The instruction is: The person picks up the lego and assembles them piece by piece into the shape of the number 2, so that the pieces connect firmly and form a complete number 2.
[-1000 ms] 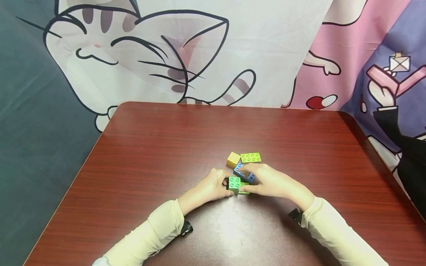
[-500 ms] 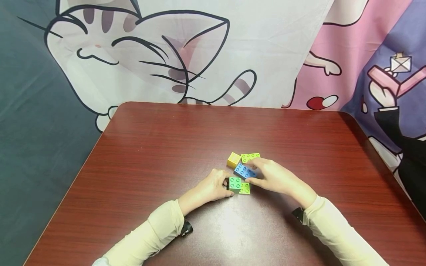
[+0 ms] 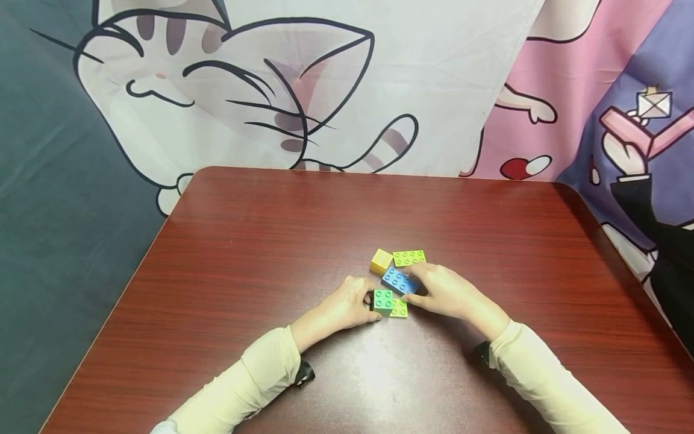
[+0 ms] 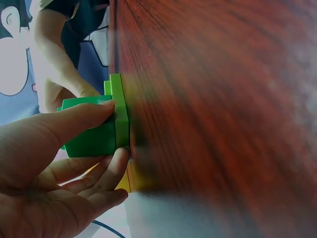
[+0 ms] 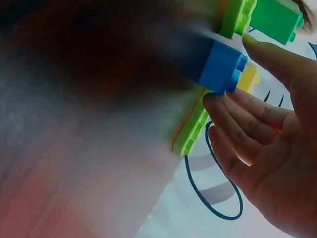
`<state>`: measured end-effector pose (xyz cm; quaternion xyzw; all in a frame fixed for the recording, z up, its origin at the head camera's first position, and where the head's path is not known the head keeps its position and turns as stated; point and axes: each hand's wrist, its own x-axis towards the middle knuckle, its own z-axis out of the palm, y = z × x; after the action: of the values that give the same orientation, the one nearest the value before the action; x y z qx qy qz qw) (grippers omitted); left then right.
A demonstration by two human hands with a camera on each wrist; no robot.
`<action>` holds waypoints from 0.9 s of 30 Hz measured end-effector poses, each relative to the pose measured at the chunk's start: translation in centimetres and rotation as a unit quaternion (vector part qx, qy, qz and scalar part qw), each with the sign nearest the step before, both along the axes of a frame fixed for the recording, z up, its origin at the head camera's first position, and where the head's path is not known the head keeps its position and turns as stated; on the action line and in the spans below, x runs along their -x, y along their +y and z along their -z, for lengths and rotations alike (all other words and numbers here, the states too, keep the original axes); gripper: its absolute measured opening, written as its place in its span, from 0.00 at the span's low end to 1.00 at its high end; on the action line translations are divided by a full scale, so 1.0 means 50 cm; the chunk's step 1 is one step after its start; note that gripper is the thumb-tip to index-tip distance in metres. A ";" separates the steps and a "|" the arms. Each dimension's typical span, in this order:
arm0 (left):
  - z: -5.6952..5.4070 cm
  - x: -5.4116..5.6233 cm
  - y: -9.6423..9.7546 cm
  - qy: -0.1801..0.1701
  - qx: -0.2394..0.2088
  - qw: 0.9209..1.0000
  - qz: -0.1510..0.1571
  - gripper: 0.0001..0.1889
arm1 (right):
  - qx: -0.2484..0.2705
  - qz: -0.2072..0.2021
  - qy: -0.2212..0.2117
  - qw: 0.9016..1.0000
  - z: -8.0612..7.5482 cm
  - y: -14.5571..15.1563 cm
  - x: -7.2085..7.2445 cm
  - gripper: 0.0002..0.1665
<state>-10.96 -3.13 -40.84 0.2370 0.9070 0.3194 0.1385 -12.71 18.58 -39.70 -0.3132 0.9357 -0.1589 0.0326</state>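
My left hand [image 3: 347, 301] grips a green block [image 3: 383, 301], thumb on one side and fingers on the other. The block [image 4: 91, 144] stands on one end of a thin lime brick [image 4: 120, 116]; the lime brick's bare studs show to its right in the head view. Around the right end of a blue brick [image 3: 397, 279] is my right hand [image 3: 450, 291]. Its fingertips touch the far side of the blue brick [image 5: 218, 67], while the thumb appears apart from it, near the lime brick.
A yellow block [image 3: 381, 261] lies behind the blue brick, beside a second thin lime brick [image 3: 408, 258]. All rest on a reddish-brown wooden table [image 3: 260, 241]. A cloth printed with a cartoon cat [image 3: 336, 72] hangs behind the table's far edge.
My right hand has drawn back from over the blue brick to its right end, uncovering more studs. The thumb has come off the lower lime brick's top. My left hand keeps its grip on the green block.
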 end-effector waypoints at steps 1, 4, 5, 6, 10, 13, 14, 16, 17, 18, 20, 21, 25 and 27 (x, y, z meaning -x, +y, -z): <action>0.000 -0.001 0.000 0.002 0.001 1.000 -0.001 0.13 | 0.001 -0.002 0.002 1.000 0.002 -0.001 0.001 0.28; -0.001 -0.002 -0.001 0.004 0.004 1.000 -0.005 0.14 | 0.000 -0.003 0.008 1.000 0.007 -0.004 0.002 0.27; -0.001 -0.002 -0.001 0.004 0.002 1.000 -0.005 0.13 | -0.001 -0.002 0.008 1.000 0.008 -0.005 0.002 0.27; -0.001 -0.002 0.000 0.003 -0.001 1.000 -0.004 0.13 | -0.003 0.000 0.009 1.000 0.009 -0.006 0.002 0.27; -0.001 -0.001 0.000 0.003 -0.007 1.000 -0.001 0.13 | -0.012 0.007 0.012 1.000 0.011 -0.009 0.003 0.27; 0.000 -0.001 -0.001 0.004 -0.010 1.000 -0.002 0.13 | -0.019 0.009 0.025 0.999 0.012 -0.012 0.002 0.28; 0.000 -0.001 -0.002 0.004 -0.011 1.000 -0.002 0.13 | -0.023 0.010 0.032 0.999 0.013 -0.013 0.002 0.28; 0.000 -0.001 -0.002 0.003 -0.012 1.000 -0.003 0.14 | -0.031 0.011 0.047 0.998 0.014 -0.016 0.002 0.28; 0.000 -0.001 -0.002 0.003 -0.012 1.000 -0.002 0.14 | -0.034 0.012 0.054 0.998 0.015 -0.017 0.001 0.27; 0.000 -0.001 -0.002 0.002 -0.012 1.000 -0.002 0.14 | -0.037 0.013 0.059 0.997 0.016 -0.018 0.001 0.27; -0.001 -0.001 -0.002 0.002 -0.010 1.000 0.000 0.14 | -0.042 0.017 0.065 0.997 0.016 -0.020 0.001 0.27; -0.001 -0.001 -0.001 0.002 -0.010 1.000 0.001 0.14 | -0.044 0.020 0.064 0.997 0.016 -0.020 0.001 0.27; -0.001 0.000 -0.001 0.002 -0.010 1.000 0.004 0.14 | -0.054 0.028 0.050 0.997 0.013 -0.024 0.001 0.27; 0.000 -0.001 -0.001 0.000 -0.016 1.000 0.004 0.15 | -0.058 0.028 0.047 0.997 0.012 -0.024 0.001 0.27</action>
<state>-10.93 -3.20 -40.84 0.2423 0.9010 0.3330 0.1364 -12.77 17.36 -40.29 -0.2918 0.9522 -0.0903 0.0022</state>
